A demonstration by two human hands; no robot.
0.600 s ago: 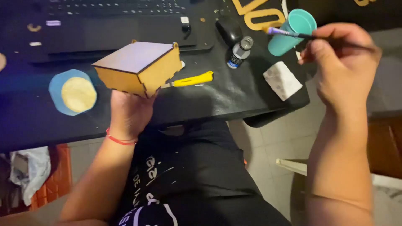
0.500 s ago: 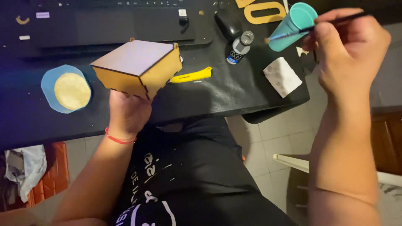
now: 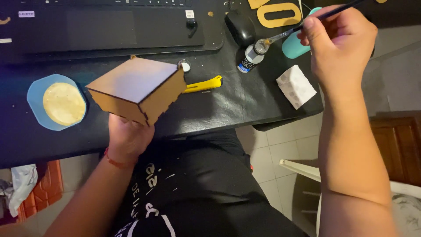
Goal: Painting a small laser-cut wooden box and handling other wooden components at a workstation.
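Note:
My left hand [image 3: 127, 136] holds a small wooden box [image 3: 138, 87] from below, lifted just above the front of the black desk [image 3: 219, 105]. The box is plain brown with notched corner joints, its flat top facing up. My right hand [image 3: 340, 41] grips a thin paintbrush [image 3: 307, 24] at the upper right. The brush tip rests at the open mouth of a small dark paint bottle [image 3: 250, 58] standing on the desk.
A laptop [image 3: 109, 26] lies along the back. A yellow utility knife [image 3: 204, 84], a blue lid with pale paint [image 3: 57, 103], a black mouse [image 3: 240, 27], a teal cup [image 3: 296, 44], a folded white tissue [image 3: 296, 85] and gold cut-outs [image 3: 278, 15] lie around.
My right hand has brought the brush from the teal cup leftward to the paint bottle's mouth. The box in my left hand stays in about the same place.

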